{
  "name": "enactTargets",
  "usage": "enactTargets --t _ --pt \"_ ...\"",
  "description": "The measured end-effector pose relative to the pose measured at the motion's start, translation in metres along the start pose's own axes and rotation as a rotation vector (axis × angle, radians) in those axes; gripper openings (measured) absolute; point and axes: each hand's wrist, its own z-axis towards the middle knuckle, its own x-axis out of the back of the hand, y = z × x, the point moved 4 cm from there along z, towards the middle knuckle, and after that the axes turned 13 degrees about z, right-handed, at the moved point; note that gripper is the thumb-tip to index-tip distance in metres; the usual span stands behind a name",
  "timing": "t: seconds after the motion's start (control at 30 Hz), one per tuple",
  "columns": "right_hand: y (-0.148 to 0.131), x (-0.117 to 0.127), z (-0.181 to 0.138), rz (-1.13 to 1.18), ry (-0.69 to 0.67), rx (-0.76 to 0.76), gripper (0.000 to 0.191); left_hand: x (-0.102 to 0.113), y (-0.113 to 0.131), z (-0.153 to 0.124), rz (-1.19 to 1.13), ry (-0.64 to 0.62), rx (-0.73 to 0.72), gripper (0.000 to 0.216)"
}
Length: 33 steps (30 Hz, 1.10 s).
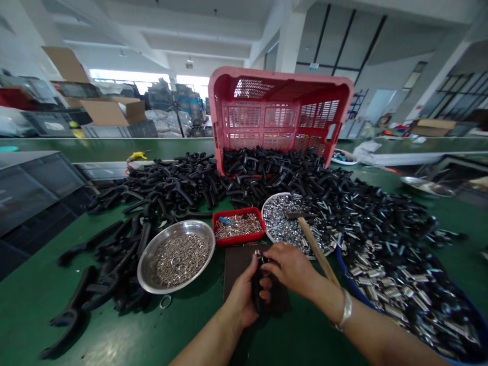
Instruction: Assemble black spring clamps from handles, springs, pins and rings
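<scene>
My left hand (244, 295) is wrapped round a black plastic handle (256, 297), held roughly upright above a dark flat pad (233, 262). At its upper end, by my left thumb, a small shiny metal piece (257, 253) shows. My right hand (292, 265) is closed, with thumb and fingers pressed against that upper end; anything small between them is hidden. Just beyond my hands is a red tray (263, 235) of small metal pins with a blue item on top. A hammer (316, 249) with a wooden shaft lies across a white bowl (266, 234) of small metal parts.
Left stands a metal bowl (143, 277) of small pins, with a ring (165, 302) beside it. Black handles (179, 188) are heaped across the green table (125, 340) and inside a tipped pink crate (280, 76). A blue-rimmed basin (353, 290) at right holds springs and black parts.
</scene>
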Motion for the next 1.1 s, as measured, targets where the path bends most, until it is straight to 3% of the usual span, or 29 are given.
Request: enactTargets --t 0.1,0.17,0.27,0.33,0.43,0.57,0.67,0.73,0.87,0.97,1.1 --pt "0.005 0.008 0.002 0.001 -0.073 0.092 0.024 -0.003 0.001 -0.001 0.022 0.077 -0.010 0.022" --pt "0.029 0.026 0.005 -0.104 -0.082 0.052 0.027 -0.004 0.002 -0.002 0.010 0.120 -0.008 0.019" --pt "0.099 0.074 0.006 -0.433 0.080 -0.340 0.029 -0.005 0.003 -0.002 -0.039 0.105 0.014 0.022" --pt "0.144 0.097 0.005 -0.492 0.081 -0.439 0.030 -0.004 0.003 -0.001 -0.038 0.070 0.019 0.027" --pt "0.192 0.112 0.002 -0.494 -0.018 -0.429 0.034 -0.001 0.002 0.001 -0.009 0.001 0.049 0.034" --pt "0.211 0.118 -0.007 -0.461 -0.092 -0.347 0.035 0.002 0.002 0.002 -0.016 -0.095 0.099 0.038" --pt "0.187 0.119 -0.015 -0.426 0.012 -0.314 0.030 0.002 0.003 0.001 -0.049 -0.108 0.110 0.038" --pt "0.150 0.112 -0.022 -0.245 0.194 -0.245 0.033 0.001 0.003 0.001 -0.069 -0.092 0.103 0.037" --pt "0.061 0.057 -0.029 0.283 0.206 -0.160 0.029 -0.002 0.001 -0.001 -0.037 -0.091 0.086 0.037" --pt "0.014 0.026 -0.025 0.324 0.183 -0.041 0.021 0.000 0.001 -0.003 0.012 -0.125 0.070 0.038" --pt "-0.013 0.024 -0.025 0.235 0.229 0.151 0.021 0.006 0.010 -0.006 0.098 -0.182 -0.064 0.034"
